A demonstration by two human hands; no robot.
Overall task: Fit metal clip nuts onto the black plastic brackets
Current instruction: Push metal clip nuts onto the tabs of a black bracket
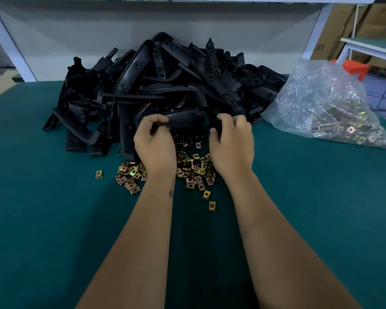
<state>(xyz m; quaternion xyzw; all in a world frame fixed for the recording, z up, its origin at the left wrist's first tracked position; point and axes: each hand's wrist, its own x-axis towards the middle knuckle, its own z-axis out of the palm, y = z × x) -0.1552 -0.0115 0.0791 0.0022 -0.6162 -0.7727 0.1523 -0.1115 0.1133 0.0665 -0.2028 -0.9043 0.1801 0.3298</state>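
I see open green worktop (54, 219) on both sides of my forearms, running down to the near edge. Farther back, a heap of black plastic brackets (165, 85) fills the middle, and a clear bag of clip nuts (325, 108) lies near the right edge. Loose clip nuts (194, 168) are scattered beneath my wrists. Both arms reach forward, palms down. My left hand (154, 143) curls its fingers round one end of a black bracket (183, 118); my right hand (232, 141) grips the other end, fingers bent.
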